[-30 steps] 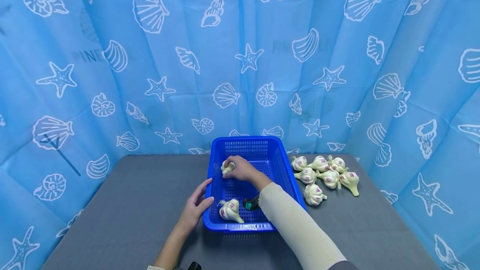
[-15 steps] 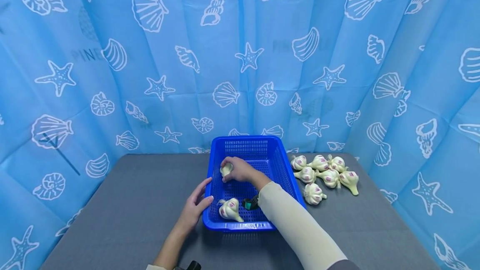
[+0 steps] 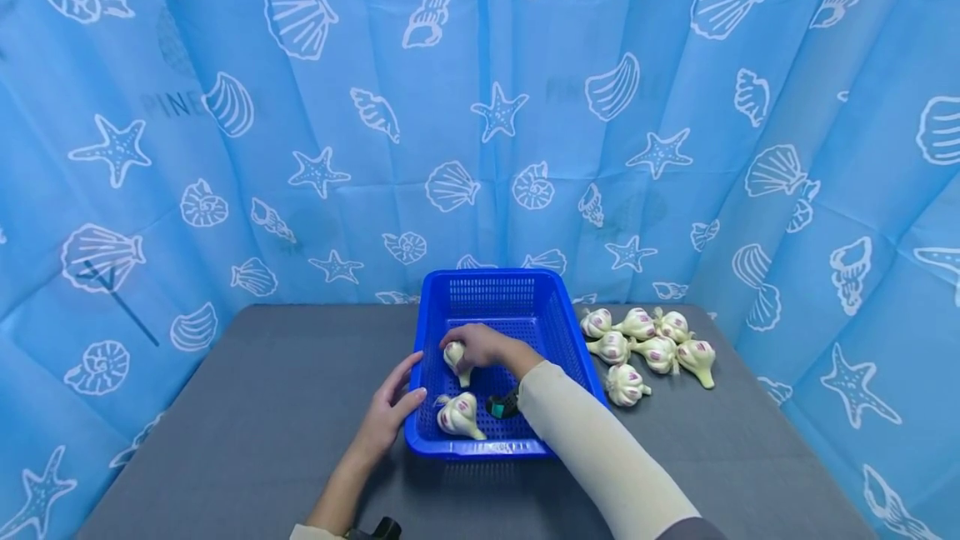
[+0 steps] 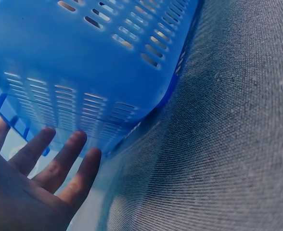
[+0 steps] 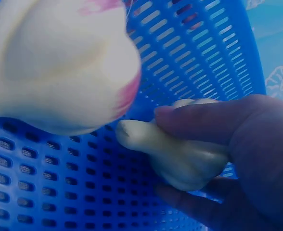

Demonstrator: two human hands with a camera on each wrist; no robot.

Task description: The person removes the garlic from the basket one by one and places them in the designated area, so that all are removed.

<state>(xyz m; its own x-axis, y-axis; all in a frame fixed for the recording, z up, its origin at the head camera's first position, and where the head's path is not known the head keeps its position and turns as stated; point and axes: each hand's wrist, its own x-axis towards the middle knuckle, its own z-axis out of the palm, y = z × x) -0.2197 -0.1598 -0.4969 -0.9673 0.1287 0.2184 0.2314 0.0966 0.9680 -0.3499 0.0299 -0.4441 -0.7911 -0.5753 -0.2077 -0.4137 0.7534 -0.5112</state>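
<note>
In the head view my right hand (image 3: 483, 344) is inside the blue plastic basket (image 3: 491, 449), pinching a garlic bulb (image 3: 453, 354) near the left wall. The right wrist view shows my thumb over this garlic bulb (image 5: 185, 159) and fingers beneath it, its stem turned toward the other bulb. That second garlic bulb (image 3: 459, 415) lies in the basket's near left corner. My left hand (image 3: 386, 415) rests against the basket's left side, thumb at the rim. Seen from the left wrist, its fingers (image 4: 67, 161) are spread and nearly straight beside the slotted wall.
Several garlic bulbs (image 3: 656, 352) lie grouped on the grey tabletop (image 3: 300, 373), right of the basket. A black wrist strap (image 3: 502, 405) shows at my right wrist. A blue curtain (image 3: 480, 123) with shell prints hangs behind and around the table.
My right hand has brought the held garlic bulb slightly nearer, and its stem now points toward the near side. The left hand keeps its place at the basket.
</note>
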